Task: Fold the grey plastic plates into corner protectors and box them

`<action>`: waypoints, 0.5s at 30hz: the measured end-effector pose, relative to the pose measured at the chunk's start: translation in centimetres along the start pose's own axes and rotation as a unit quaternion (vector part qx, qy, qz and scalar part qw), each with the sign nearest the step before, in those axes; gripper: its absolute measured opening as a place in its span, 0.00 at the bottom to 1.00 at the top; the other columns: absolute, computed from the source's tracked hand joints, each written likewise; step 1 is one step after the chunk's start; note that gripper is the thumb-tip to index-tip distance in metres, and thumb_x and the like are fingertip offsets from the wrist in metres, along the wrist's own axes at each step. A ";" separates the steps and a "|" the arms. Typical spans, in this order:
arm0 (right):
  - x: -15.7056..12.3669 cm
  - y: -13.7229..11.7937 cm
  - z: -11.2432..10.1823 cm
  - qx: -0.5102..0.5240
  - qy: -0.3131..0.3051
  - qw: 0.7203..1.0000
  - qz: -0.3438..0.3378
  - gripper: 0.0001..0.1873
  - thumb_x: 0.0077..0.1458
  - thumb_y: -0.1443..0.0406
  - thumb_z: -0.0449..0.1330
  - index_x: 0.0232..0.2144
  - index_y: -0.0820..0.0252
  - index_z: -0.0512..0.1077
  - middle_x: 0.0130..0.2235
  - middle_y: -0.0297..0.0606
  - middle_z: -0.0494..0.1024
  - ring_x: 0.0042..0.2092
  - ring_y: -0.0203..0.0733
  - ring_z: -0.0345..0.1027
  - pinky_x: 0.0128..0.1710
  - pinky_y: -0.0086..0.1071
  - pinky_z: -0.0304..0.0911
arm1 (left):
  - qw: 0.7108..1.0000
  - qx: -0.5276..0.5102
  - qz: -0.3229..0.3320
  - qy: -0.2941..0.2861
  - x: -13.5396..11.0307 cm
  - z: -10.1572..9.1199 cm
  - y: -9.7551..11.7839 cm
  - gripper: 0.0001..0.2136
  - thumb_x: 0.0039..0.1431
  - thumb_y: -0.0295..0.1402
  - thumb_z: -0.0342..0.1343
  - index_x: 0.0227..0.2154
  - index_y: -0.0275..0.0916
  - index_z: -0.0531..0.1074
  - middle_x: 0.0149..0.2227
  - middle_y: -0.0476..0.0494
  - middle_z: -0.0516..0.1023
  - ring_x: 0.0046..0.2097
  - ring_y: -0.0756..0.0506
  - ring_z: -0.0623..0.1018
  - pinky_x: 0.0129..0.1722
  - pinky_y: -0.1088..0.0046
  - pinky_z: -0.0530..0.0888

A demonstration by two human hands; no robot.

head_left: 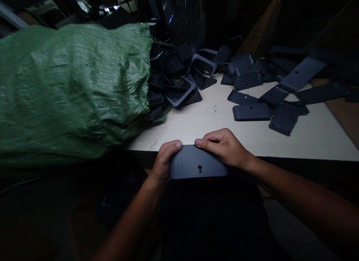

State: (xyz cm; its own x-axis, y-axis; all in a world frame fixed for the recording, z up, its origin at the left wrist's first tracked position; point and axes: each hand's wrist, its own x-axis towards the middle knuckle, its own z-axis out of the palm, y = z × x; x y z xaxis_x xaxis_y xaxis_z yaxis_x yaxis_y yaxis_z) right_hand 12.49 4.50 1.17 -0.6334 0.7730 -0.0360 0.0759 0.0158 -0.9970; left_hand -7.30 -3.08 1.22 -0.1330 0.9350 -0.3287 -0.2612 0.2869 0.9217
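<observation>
A dark grey plate is held at the near edge of the bench, just in front of the body, with a small keyhole-shaped slot showing in its lower middle. It is gripped at its left end by the left hand, whose fingers are curled over the top edge and closed on it. Its right top corner is covered by the right hand, the fingers bent down onto the upper edge and closed on the piece as well. The two forefingers lie close together above the plate without touching. Beyond the hands, a bare stretch of pale bench top is seen. Farther right, flat dark strips are scattered over the bench, several overlapping one another, some ribbed and some plain with a hole. To the left, a green woven sack is laid on its side, its bulk hanging past the bench edge. From its open mouth, dark frame-shaped parts are spilled onto the bench in a loose heap, touching the sack's rim. At the far back, more dark pieces are piled against a dim background in which little can be made out.
</observation>
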 end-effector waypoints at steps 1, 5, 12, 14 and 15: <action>0.2 0.0 -0.3 -0.002 -0.023 1.000 0.014 0.30 0.60 0.44 0.64 0.21 0.63 0.75 0.20 0.30 0.64 0.23 0.31 0.54 0.20 0.27 0.46 | 1.000 0.011 -0.013 -0.018 -0.1 0.0 -0.2 0.21 0.51 0.47 0.67 0.18 0.40 0.64 0.19 0.54 0.57 0.21 0.53 0.57 0.19 0.74 0.55; 1.2 0.2 -1.4 -0.032 -0.042 0.998 0.035 0.32 0.60 0.42 0.62 0.19 0.62 0.72 0.18 0.29 0.62 0.21 0.31 0.53 0.19 0.28 0.44 | 0.995 0.041 -0.061 -0.070 -0.2 0.0 -0.7 0.19 0.50 0.48 0.68 0.23 0.37 0.71 0.19 0.54 0.60 0.19 0.53 0.59 0.19 0.75 0.55; 1.1 0.1 -3.6 -0.091 0.229 0.963 -0.107 0.23 0.62 0.47 0.65 0.32 0.61 0.82 0.32 0.40 0.82 0.35 0.43 0.74 0.38 0.35 0.66 | 0.988 -0.023 0.091 0.122 0.7 -0.4 -0.3 0.15 0.49 0.44 0.68 0.27 0.37 0.76 0.22 0.52 0.69 0.23 0.51 0.67 0.22 0.77 0.65; 0.4 0.5 -3.5 -0.010 0.211 0.976 -0.048 0.25 0.59 0.45 0.66 0.34 0.62 0.82 0.32 0.42 0.83 0.34 0.44 0.76 0.38 0.37 0.69 | 0.978 -0.030 0.141 0.152 0.9 -0.6 -0.2 0.14 0.51 0.44 0.68 0.30 0.37 0.78 0.25 0.51 0.72 0.26 0.50 0.70 0.26 0.77 0.68; 0.1 0.8 -3.1 0.044 0.177 0.983 -0.006 0.26 0.58 0.44 0.67 0.35 0.62 0.82 0.33 0.43 0.83 0.34 0.44 0.77 0.38 0.36 0.70 | 0.976 -0.027 0.154 0.154 1.0 -0.5 -0.3 0.14 0.52 0.44 0.67 0.30 0.37 0.78 0.26 0.50 0.73 0.27 0.50 0.71 0.27 0.77 0.69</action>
State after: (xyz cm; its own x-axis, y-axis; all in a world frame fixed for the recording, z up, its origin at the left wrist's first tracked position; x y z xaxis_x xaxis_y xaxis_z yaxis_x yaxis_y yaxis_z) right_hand 14.89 6.58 0.62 -0.3244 0.9458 -0.0132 -0.0065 -0.0162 -0.9998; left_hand -7.86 -2.37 0.52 -0.4922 0.8657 -0.0911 -0.2121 -0.0177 0.9771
